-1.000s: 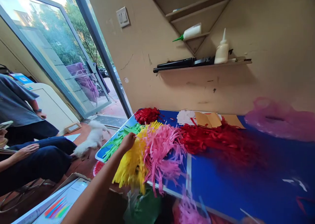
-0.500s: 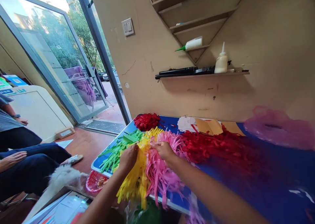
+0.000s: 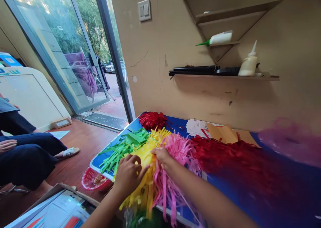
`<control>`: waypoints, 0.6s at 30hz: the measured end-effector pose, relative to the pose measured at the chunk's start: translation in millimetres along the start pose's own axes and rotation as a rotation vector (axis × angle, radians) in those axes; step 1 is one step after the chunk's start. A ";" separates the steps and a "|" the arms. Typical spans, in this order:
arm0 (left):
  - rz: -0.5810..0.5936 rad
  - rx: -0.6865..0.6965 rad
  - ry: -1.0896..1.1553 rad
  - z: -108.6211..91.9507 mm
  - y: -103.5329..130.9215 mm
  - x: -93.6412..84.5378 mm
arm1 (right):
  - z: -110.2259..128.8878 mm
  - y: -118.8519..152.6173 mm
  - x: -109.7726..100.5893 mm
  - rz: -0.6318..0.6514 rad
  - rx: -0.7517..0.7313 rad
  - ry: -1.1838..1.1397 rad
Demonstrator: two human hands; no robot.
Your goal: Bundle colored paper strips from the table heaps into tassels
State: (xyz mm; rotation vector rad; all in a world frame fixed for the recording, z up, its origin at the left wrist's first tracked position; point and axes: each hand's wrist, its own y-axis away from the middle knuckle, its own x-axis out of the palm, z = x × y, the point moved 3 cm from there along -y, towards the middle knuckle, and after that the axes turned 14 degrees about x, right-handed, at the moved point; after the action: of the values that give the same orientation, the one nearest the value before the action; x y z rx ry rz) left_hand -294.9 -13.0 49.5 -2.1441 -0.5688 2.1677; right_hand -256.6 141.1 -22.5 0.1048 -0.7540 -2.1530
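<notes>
Wall (image 3: 200, 97) and open glass door (image 3: 82, 57) behind. Blue bench (image 3: 223, 193) runs across the front. Person seated at left, dark trousers (image 3: 27, 154) in view. On the bench, largest first: loose-looking dark red strips (image 3: 233, 157) at right, then pink fringe (image 3: 180, 146), yellow fringe (image 3: 146, 154), green fringe (image 3: 122, 149), and a small red bunch (image 3: 152, 120) at the back. Pink and yellow are what's being worked: side by side, touching, mid-bench toward the front edge, long ends hanging over it. Green sits against yellow's left.

Left hand (image 3: 130, 173): fingers spread, gripping nothing visible, over the yellow; can't tell if it touches. Right hand (image 3: 162, 156): fingertips pinched at the yellow/pink meeting line, apparently on a thin pale string (image 3: 184, 198) that crosses the pink.

Progress, my read: strips are cut, and pink, yellow and green are gathered by colour. Mid-way at best. Securing at the yellow/pink line looks unfinished, no knot visible. Dark red on the right looks untied. Can't tell if green is fastened to yellow.

Smallest: two white bottles, one upright on the shelf (image 3: 268, 77), one lying above; neither in use.
</notes>
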 end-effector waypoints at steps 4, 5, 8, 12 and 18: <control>-0.086 -0.160 -0.060 1.4 -14.5 -8.2 | -2.9 0.9 -0.7 -0.010 -0.007 -0.016; -0.069 -0.164 -0.052 0.9 -20.3 -5.8 | -2.9 1.6 -0.9 -0.020 -0.014 -0.015; 0.007 -0.180 -0.029 0.1 -32.3 4.1 | -1.1 4.2 -3.2 -0.065 -0.053 -0.014; 0.083 -0.199 -0.022 1.8 -32.1 8.9 | 2.9 7.3 -7.8 -0.118 -0.121 -0.035; 0.107 -0.183 -0.012 5.2 -25.9 3.4 | -2.1 18.6 -14.6 -0.210 -0.211 -0.055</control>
State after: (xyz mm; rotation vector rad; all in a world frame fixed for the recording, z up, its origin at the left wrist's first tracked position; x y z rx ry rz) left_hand -305.9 10.9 53.5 -2.3030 -0.6946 2.2661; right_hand -233.6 142.0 -16.6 0.0144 -0.5630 -2.4309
